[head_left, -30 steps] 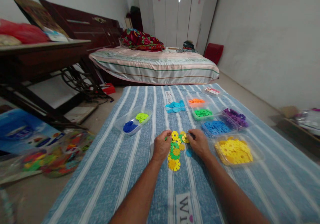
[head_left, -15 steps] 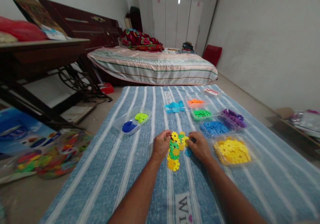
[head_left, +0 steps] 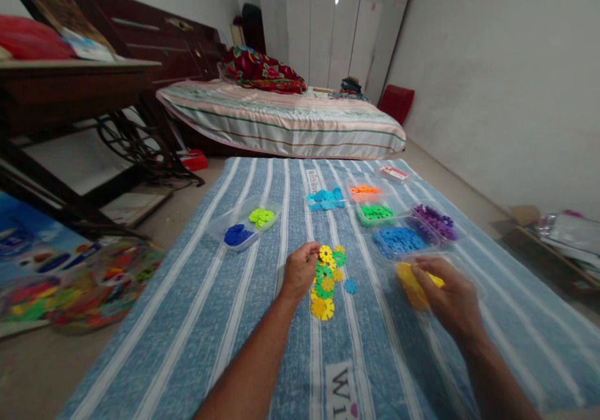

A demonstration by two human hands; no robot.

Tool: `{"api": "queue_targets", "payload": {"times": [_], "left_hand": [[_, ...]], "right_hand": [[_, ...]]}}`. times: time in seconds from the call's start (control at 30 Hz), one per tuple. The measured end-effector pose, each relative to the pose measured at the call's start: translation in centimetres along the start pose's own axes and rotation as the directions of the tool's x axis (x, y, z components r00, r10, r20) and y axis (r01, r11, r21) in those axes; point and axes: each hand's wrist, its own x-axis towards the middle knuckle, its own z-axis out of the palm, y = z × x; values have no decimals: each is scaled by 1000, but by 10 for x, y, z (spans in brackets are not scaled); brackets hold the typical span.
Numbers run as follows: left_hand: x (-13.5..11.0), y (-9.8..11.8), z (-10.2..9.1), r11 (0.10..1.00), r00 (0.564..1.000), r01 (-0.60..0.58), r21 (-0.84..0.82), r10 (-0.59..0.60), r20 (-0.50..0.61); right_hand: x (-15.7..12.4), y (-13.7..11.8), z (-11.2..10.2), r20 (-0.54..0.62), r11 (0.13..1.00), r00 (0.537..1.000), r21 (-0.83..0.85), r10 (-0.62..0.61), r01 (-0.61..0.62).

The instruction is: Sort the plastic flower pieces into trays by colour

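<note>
My left hand (head_left: 300,274), its fingers closed, grips the upper left edge of a model of interlocking flower-shaped plastic discs (head_left: 324,285). Yellow and green discs overlap in it, forming a column with a short branch at the upper right. A single blue disc (head_left: 350,286) lies on the cloth just right of the model. Over a clear tub of yellow discs (head_left: 410,285) is my right hand (head_left: 447,292), fingers bent downward and smeared by motion. Yellow shows beside its thumb, but whether it holds a disc cannot be made out.
Behind the yellow tub stand containers of blue (head_left: 398,240), purple (head_left: 435,221), green (head_left: 376,212) and orange discs (head_left: 365,190). Light-blue discs (head_left: 325,199) sit further back. A tub with dark-blue and lime discs (head_left: 253,225) stands left. Striped cloth (head_left: 187,320) covers the surface.
My right hand has left the model and moved right to the yellow tub. A yellow disc at the model's right side is gone from there. My left hand keeps its grip.
</note>
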Motion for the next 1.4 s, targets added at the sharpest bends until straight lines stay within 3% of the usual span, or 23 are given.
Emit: {"api": "queue_targets", "payload": {"times": [0.1, 0.17, 0.27, 0.4, 0.6, 0.83, 1.03, 1.23, 1.4], "left_hand": [[0, 2, 0, 1000, 1000, 0, 1, 0, 4], [-1, 4, -1, 1000, 1000, 2, -11, -2, 4], [-2, 4, -1, 999, 1000, 10, -38, -10, -4], [-2, 3, -1, 999, 1000, 20, -46, -20, 7], [-1, 0, -1, 998, 1000, 14, -69, -14, -1], [-1, -4, 1, 992, 1000, -4, -123, 6, 18], [0, -3, -2, 996, 999, -33, -80, 35, 22], [-1, -2, 0, 981, 998, 49, -190, -42, 40], [0, -3, -1, 951, 995, 96, -293, -91, 32]], "right_hand": [[4, 9, -5, -115, 982, 991, -183, -63, 41], [2, 3, 0, -115, 979, 986, -181, -119, 97], [-5, -19, 17, -33, 982, 982, -49, -185, 183], [-18, -44, 48, 135, 974, 967, 84, -218, 208], [-23, -46, 81, 348, 985, 921, 88, -173, 151], [8, -53, 116, 374, 984, 911, 19, -172, 178], [32, -66, 146, 444, 962, 858, 42, -261, 270], [29, -62, 133, 399, 981, 897, 43, -191, 190], [22, -45, 86, 212, 977, 954, 90, -211, 195]]}}
